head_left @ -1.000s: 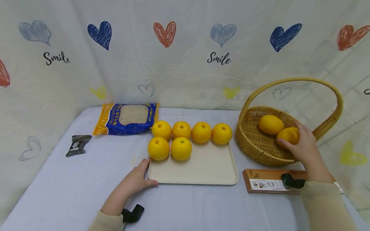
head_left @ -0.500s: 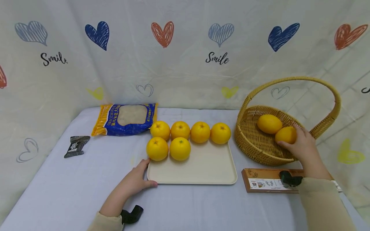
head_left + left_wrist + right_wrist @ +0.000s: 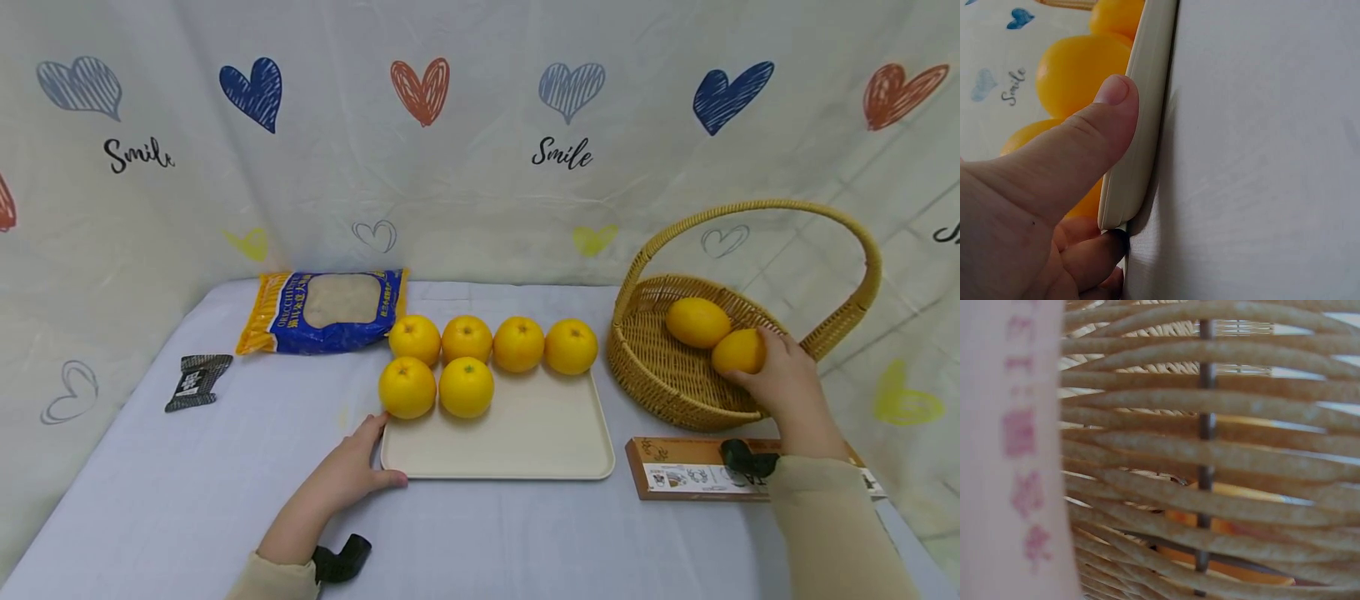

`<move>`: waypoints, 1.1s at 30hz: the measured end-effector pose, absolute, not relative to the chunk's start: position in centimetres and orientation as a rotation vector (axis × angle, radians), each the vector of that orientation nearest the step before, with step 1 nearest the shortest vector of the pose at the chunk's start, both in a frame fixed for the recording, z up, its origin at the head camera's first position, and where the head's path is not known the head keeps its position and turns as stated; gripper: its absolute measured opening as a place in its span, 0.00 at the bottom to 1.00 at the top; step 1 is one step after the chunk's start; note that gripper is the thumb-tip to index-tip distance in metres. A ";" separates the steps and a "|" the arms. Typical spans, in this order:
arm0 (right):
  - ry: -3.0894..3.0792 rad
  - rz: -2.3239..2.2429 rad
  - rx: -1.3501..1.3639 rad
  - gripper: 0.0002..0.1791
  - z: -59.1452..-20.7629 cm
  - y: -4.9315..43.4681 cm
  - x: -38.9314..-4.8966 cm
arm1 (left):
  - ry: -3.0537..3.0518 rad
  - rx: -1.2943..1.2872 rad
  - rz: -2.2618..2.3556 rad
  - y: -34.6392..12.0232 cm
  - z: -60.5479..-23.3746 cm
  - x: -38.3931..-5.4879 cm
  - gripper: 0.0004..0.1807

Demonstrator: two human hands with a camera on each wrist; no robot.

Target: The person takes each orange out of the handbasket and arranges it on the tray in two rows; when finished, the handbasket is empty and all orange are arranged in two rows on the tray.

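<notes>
In the head view my left hand [image 3: 352,471] holds the near left corner of a cream tray [image 3: 540,446], thumb at the front rim, fingers along the left side. The left wrist view shows the thumb [image 3: 1116,112] against the tray's wall. Several oranges [image 3: 467,387] sit on the tray in two rows. My right hand [image 3: 791,387] reaches into a wicker basket [image 3: 645,379] and grips a lemon [image 3: 738,352]; its far fingers are hidden behind the fruit. A second lemon [image 3: 697,322] lies beside it. Woven basket strands [image 3: 1147,450] fill most of the right wrist view.
A long brown box [image 3: 690,479] lies in front of the basket, under the right forearm. Behind the tray's left end is a blue and yellow pasta bag [image 3: 337,312]. A small black packet [image 3: 197,383] lies at the left. The basket's tall handle [image 3: 765,205] arches overhead.
The whole head view has shifted slightly left. My right hand stays on the lemon, which has turned a little in the basket. My left hand stays at the tray corner.
</notes>
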State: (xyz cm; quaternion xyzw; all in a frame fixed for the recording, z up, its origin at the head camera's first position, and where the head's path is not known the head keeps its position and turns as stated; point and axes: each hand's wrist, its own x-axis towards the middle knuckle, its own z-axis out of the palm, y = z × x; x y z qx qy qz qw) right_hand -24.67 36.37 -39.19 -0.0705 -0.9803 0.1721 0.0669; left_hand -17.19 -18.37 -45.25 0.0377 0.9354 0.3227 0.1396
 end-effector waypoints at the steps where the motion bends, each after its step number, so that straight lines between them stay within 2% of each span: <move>1: -2.955 0.520 -0.215 0.49 -39.2 36.4 -24.7 | 2.701 0.108 0.935 -18.4 -45.3 -17.2 0.57; 15: -2.913 0.409 -0.147 0.45 -39.7 36.4 -25.0 | 2.702 0.107 0.924 -18.3 -45.0 -17.0 0.56; 33: -2.917 0.408 -0.138 0.46 -39.7 36.2 -25.1 | 2.704 0.109 0.935 -18.3 -45.0 -17.0 0.56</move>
